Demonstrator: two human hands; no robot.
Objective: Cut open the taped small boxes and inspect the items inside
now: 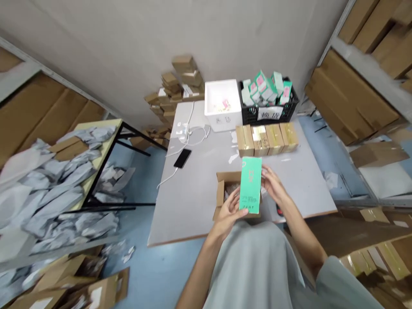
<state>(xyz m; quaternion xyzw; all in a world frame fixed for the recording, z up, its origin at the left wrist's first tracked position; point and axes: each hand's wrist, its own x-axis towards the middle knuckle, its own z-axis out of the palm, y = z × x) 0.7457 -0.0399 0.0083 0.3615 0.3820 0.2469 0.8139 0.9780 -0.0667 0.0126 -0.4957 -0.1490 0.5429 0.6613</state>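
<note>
A green box (251, 184) with printed text is held up between both hands, above an open cardboard carton (220, 193) at the table's front edge. My left hand (228, 212) grips its lower left side, with the thumb on the front face. At the upper right side, my right hand (273, 182) has its fingers curled against the box edge. Clear plastic wrapping shows inside the carton, partly hidden behind the green box. A small red and black object (279, 210) lies by my right forearm; its kind is unclear.
Taped brown boxes (267, 139) stand in a row on the table (196, 201). Behind them are a white foam box (223, 118) and a black crate (249, 116) of green-and-white boxes. A phone (182, 158) with a cable lies left. Shelves flank the table; grey parcels (54, 184) cover a side table.
</note>
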